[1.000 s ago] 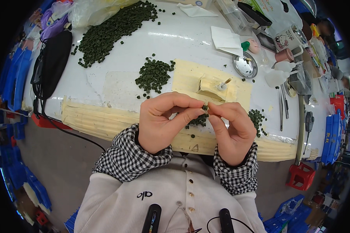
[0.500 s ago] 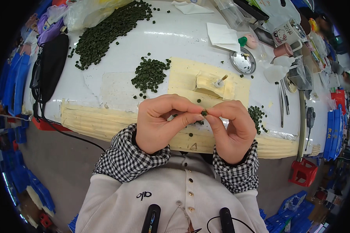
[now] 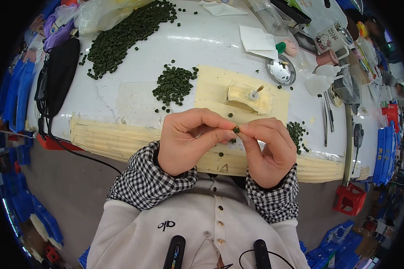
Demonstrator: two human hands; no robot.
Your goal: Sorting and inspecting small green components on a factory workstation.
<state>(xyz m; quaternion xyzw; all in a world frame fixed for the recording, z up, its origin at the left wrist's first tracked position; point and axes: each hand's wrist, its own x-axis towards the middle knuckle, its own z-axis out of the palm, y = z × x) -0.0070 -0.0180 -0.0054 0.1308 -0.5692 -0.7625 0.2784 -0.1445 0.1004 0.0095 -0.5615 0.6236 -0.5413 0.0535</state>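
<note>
While our left hand (image 3: 186, 141) and right hand (image 3: 267, 150) meet at frame centre, their fingertips pinch one small dark-green ring-shaped bead (image 3: 236, 130) above the white table (image 3: 211, 49).

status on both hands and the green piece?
Left hand and right hand together, fingertips pinching one small dark green ring-shaped bead. Held above the cream foam pad on the white table. Nothing between hands and pad.
</note>
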